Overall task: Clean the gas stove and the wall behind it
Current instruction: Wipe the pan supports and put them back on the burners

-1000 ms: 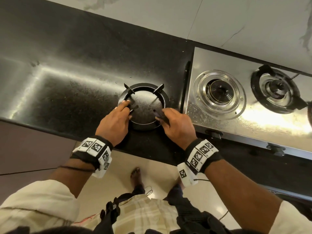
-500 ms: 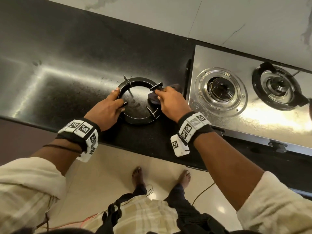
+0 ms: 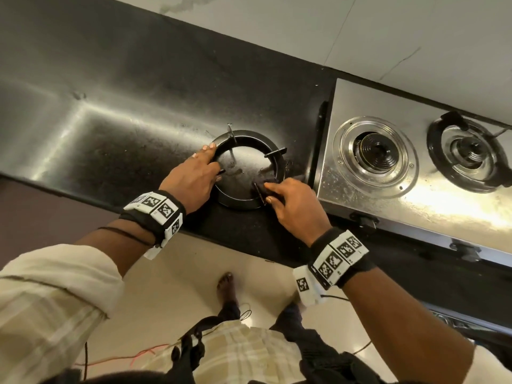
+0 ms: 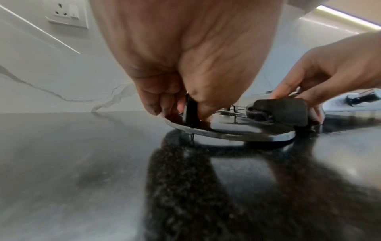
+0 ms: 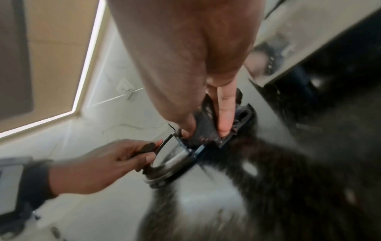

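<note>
A black pan support ring point(image 3: 249, 134) lies on the black counter point(image 3: 110, 128), just left of the steel gas stove point(image 3: 415, 206). My left hand point(image 3: 213, 164) grips the ring's left side, thumb and fingers pinching one upright prong point(image 4: 190, 112). My right hand point(image 3: 273, 192) holds a dark cloth point(image 3: 264, 180) pressed on the ring's near right prong. The left wrist view shows the ring point(image 4: 237, 132) tipped slightly, with the cloth point(image 4: 284, 110) wrapped over its right edge. The right wrist view is blurred and shows the cloth point(image 5: 206, 125) under my fingers. The white marble wall point(image 3: 360, 31) runs behind.
The stove's left burner point(image 3: 374, 149) is bare; the right burner point(image 3: 468, 153) carries its own black support. Two knobs point(image 3: 363, 218) point(image 3: 465, 249) stick out of the stove front. A wall socket point(image 4: 66, 15) sits above the counter. The counter's front edge is close under my wrists.
My right hand with the cloth has moved from the ring's far right prong to the near right one. My left hand has slid farther along the left rim.
</note>
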{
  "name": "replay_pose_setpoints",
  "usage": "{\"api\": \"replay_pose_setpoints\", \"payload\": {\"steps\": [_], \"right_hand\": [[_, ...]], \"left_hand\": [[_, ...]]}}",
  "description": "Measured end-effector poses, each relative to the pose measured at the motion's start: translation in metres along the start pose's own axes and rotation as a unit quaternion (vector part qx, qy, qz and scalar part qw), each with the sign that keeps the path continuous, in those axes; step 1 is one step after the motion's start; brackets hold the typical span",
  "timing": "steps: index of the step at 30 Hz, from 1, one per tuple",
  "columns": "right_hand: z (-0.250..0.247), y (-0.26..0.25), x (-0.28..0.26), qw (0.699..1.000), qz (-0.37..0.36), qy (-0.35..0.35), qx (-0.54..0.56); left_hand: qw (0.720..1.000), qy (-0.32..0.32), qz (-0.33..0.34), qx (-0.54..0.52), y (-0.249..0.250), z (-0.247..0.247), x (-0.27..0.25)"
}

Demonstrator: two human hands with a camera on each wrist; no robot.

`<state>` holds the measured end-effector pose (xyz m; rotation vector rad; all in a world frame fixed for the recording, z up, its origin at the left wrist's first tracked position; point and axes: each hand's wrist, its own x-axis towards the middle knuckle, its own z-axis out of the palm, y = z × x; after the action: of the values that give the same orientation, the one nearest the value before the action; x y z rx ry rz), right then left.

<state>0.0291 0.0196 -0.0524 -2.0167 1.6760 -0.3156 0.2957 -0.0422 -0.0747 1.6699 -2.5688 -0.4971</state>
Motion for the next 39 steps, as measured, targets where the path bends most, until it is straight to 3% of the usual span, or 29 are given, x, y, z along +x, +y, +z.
{"api": "replay_pose_setpoints", "payload": {"steps": [8,13,17,19,22,25,28,30,32,36,39], "right_hand": [[-0.02,0.014,0.066,0.981,0.057,0.077,-0.169],[-0.026,0.008,0.043,0.981,-0.006,0.02,-0.194],[-0.014,-0.03,0.007,0.974,-0.079,-0.065,-0.204],[-0.014,-0.038,-0.002,0.977,-0.077,-0.112,-0.162],[-0.027,-0.034,-0.005,0.988,-0.041,-0.15,-0.003],[-0.042,-0.024,-0.01,0.996,-0.041,-0.013,0.076],[-0.043,-0.009,-0.012,0.994,-0.01,0.088,0.056],[-0.034,-0.005,-0.009,0.998,0.017,0.065,-0.004],[-0.02,-0.006,-0.006,0.997,0.013,0.04,-0.072],[-0.011,-0.018,0.008,0.987,0.006,0.051,-0.154],[-0.012,-0.023,0.022,0.974,0.0,0.021,-0.225]], "left_hand": [[0.998,-0.051,0.015,-0.012,-0.011,-0.011,0.006],[0.999,-0.026,0.024,-0.017,-0.011,-0.004,0.004],[0.998,-0.029,0.052,-0.012,-0.01,-0.007,0.003],[0.993,-0.041,0.106,0.005,-0.013,-0.012,0.004],[0.986,-0.063,0.155,0.024,-0.018,-0.026,0.01],[0.992,-0.029,0.107,0.066,-0.02,-0.036,0.014],[0.999,0.048,0.013,0.02,-0.001,-0.04,0.0],[0.994,0.095,-0.052,-0.026,0.027,-0.033,-0.019],[0.991,0.089,-0.097,-0.038,0.056,-0.019,-0.039],[0.992,0.039,-0.115,-0.026,0.093,0.017,-0.06],[0.988,0.08,-0.116,-0.068,0.099,0.031,-0.063]]}}
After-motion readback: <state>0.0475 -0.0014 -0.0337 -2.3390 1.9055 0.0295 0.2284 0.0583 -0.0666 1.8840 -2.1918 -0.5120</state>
